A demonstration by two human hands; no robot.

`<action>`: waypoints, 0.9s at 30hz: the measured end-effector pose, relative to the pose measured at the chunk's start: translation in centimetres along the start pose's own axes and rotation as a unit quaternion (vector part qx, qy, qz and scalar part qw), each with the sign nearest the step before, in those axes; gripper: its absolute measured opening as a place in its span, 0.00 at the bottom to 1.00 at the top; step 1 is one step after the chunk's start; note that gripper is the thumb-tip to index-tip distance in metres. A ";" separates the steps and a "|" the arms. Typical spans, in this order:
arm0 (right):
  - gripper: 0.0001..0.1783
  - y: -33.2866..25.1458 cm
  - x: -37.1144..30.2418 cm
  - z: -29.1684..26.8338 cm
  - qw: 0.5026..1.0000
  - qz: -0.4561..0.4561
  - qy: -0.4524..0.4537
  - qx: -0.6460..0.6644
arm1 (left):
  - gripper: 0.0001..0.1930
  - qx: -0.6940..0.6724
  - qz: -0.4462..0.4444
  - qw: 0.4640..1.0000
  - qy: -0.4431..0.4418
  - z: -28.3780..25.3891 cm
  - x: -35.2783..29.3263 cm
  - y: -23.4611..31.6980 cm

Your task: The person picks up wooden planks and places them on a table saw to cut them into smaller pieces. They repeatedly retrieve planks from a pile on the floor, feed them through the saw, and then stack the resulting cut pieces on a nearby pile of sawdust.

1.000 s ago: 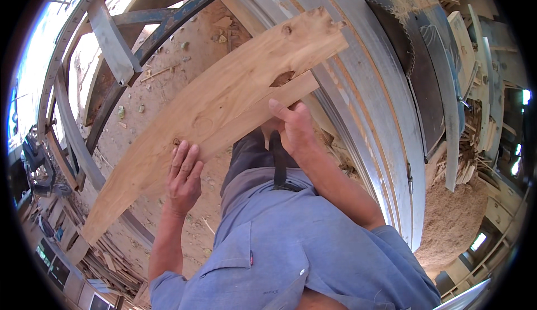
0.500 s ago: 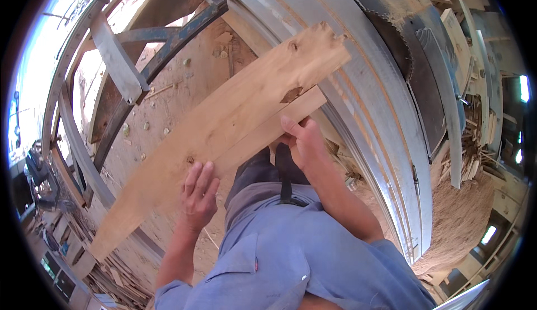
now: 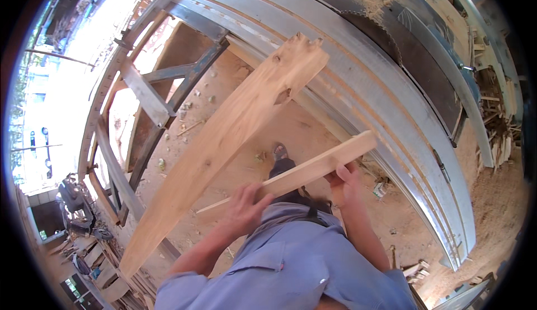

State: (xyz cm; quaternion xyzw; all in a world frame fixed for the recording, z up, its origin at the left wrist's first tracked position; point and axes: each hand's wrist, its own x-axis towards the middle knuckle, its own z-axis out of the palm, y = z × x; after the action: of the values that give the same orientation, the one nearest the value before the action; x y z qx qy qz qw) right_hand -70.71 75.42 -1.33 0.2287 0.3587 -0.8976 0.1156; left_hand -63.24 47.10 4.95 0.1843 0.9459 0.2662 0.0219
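A narrow wooden strip (image 3: 319,165) spans the space before my body, tilted up to the right, with both hands on it. Toward its lower left end, my left hand (image 3: 246,206) wraps over the strip, hiding part of it. My right hand (image 3: 345,186) pinches the underside near the upper right end, thumb showing and some fingers hidden. Beyond the strip lies a wide wooden plank (image 3: 224,125) with knots and a ragged far end, apart from both hands. That ragged end overlaps a long grey metal machine table (image 3: 358,69); the tapered end points to the lower left.
A toothed circular saw blade (image 3: 386,38) shows beside the metal table. A metal support frame (image 3: 196,80) stands at left. Scrap wood (image 3: 106,265) is piled at lower left, more wood pieces (image 3: 500,125) at right. Sawdust and chips cover the floor (image 3: 246,142).
The narrow strip has come away from the wide plank's edge and moved toward me and right, in both hands. My left hand has left the plank. The whole view has shifted.
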 end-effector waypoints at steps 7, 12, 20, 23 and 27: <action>0.30 -1.6 -12.1 -8.2 0.998 -0.046 -0.034 0.026 | 0.21 -0.062 0.200 0.978 0.009 7.8 4.4 13.4; 0.17 -6.7 -22.0 -17.9 0.988 -0.133 0.066 0.029 | 0.23 -0.135 0.266 0.948 -0.107 13.4 4.5 27.3; 0.18 -10.0 -30.7 -25.7 0.953 -0.216 0.159 0.139 | 0.30 -0.082 0.302 0.937 -0.157 17.9 2.4 35.3; 0.19 -9.9 -32.8 -27.7 0.939 -0.233 0.185 0.172 | 0.34 -0.058 0.348 0.920 -0.171 19.2 2.7 36.2; 0.20 -10.5 -34.1 -30.4 0.921 -0.265 0.197 0.206 | 0.35 -0.033 0.381 0.900 -0.211 20.9 4.5 37.0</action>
State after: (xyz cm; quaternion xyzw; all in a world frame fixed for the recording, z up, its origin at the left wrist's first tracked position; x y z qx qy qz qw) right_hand -35.05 105.59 2.31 0.3161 0.2286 -0.8864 -0.2494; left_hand -52.05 88.32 6.22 0.5814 0.7675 0.2400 0.1237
